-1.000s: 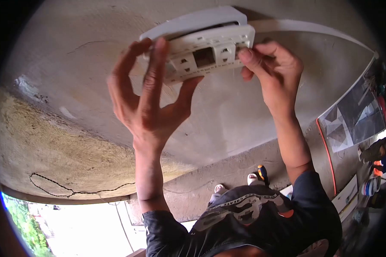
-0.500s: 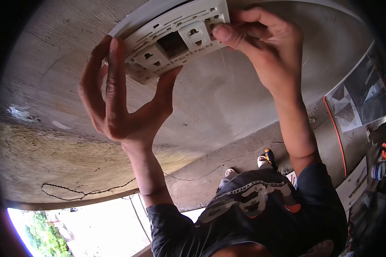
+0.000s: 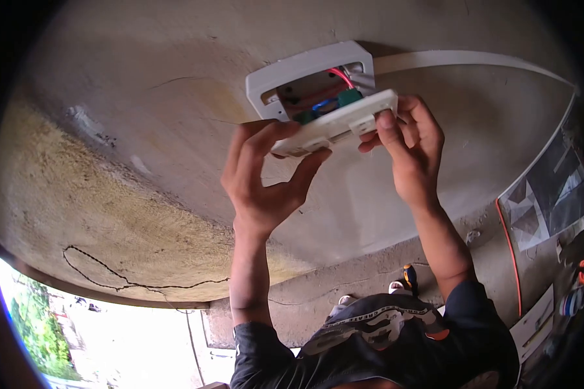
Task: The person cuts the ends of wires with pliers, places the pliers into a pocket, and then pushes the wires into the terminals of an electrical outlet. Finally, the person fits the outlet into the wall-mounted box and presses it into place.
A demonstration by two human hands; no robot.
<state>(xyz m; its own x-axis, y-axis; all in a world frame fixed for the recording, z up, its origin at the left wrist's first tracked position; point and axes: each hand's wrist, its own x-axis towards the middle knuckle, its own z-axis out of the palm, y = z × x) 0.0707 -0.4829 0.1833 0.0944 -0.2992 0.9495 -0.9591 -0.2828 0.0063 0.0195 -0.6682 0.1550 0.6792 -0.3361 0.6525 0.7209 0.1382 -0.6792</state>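
Observation:
A white socket faceplate (image 3: 344, 126) is gripped at both ends, tilted with its back edge toward the wall. My left hand (image 3: 256, 185) pinches its left end, thumb below and fingers above. At the right end, my right hand (image 3: 416, 152) closes on it with the thumb on the front. Behind the plate, a white surface-mounted box (image 3: 305, 63) is fixed to the wall, its front uncovered. A red wire (image 3: 341, 76) and a blue wire (image 3: 323, 104) run to green parts (image 3: 349, 97) on the plate's back. The fingers partly hide the plate's ends.
White trunking (image 3: 461, 59) runs right from the box along the wall. A dark twisted cord (image 3: 130, 285) hangs at lower left near a bright opening (image 3: 130, 337). On the floor lie a yellow-and-black handled tool (image 3: 409, 277), an orange cable (image 3: 511, 259) and a patterned panel (image 3: 545, 194).
The plate has tipped from facing me to nearly edge-on, still in both hands. The wall box and wires behind it have come into sight as the view shifted up.

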